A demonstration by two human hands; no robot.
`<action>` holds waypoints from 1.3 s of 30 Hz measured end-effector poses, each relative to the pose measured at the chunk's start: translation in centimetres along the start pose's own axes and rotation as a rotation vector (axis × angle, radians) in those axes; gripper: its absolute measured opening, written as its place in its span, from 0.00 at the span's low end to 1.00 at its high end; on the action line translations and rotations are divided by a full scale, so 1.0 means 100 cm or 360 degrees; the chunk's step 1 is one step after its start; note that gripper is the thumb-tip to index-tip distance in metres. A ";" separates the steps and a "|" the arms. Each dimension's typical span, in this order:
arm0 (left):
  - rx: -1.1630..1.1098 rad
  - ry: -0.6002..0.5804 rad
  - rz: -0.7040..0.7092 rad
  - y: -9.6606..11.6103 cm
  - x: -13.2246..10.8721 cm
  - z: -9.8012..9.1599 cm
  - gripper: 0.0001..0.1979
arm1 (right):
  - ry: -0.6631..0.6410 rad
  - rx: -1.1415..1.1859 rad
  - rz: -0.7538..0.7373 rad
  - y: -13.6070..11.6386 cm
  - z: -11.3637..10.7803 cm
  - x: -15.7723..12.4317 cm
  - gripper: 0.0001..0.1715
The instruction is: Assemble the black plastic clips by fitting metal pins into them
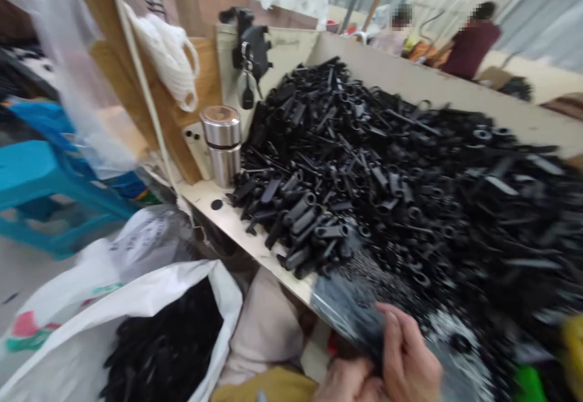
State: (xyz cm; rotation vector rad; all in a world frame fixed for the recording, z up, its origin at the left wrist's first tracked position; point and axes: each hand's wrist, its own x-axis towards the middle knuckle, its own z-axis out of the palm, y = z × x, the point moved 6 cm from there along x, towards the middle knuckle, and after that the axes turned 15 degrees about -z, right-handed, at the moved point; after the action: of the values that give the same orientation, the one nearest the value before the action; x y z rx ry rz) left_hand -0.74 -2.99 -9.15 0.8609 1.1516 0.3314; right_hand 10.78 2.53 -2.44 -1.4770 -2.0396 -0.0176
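Observation:
A big heap of small black plastic parts [387,165] covers the beige table [228,217]. At the bottom edge both my hands pinch a shiny clear plastic bag [350,305] that lies on the table's near edge against the heap. My right hand [410,362] has its fingers curled over the bag's rim. My left hand [344,384] sits just beside it, low in view and partly cut off, closed on the same rim. What is inside the bag is blurred.
A steel flask [221,144] stands at the table's left corner, under a black phone holder [249,50]. A white sack [150,323] holding black parts stands open on the floor at left. A blue stool [40,189] is further left. Two people sit far behind.

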 end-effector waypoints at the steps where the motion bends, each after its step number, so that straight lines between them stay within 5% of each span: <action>1: 0.0035 0.0010 -0.0019 0.001 0.005 0.001 0.13 | 0.0011 -0.0009 0.0029 -0.001 -0.001 0.004 0.34; 14: 0.0035 0.0122 0.0043 -0.010 0.013 0.013 0.18 | -0.0304 0.0006 0.0077 -0.006 0.015 0.017 0.27; 22: 0.0354 0.0170 0.0266 0.004 0.006 -0.003 0.15 | -0.0111 0.0246 0.0220 -0.006 -0.002 0.019 0.21; 26: 0.0811 0.0399 0.0858 0.032 -0.017 -0.018 0.18 | 0.0175 0.0396 0.0448 0.005 -0.048 0.008 0.21; 30: 0.1414 0.1021 0.1571 0.061 -0.041 -0.021 0.20 | -0.0017 0.0754 0.0610 0.015 -0.062 -0.013 0.26; 34: 0.1614 0.1201 0.1777 0.077 -0.037 -0.012 0.19 | -0.0148 0.0838 0.0535 0.023 -0.057 -0.024 0.26; 39: 0.1569 0.1132 0.1708 0.088 -0.023 -0.002 0.14 | -0.0057 0.0588 0.0474 0.035 -0.056 -0.027 0.18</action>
State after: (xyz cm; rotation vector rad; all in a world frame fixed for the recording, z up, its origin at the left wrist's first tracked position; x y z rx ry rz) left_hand -0.21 1.28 -1.14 2.3693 1.4067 1.0435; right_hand 16.94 -0.40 -0.37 -1.5275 -1.7138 0.4832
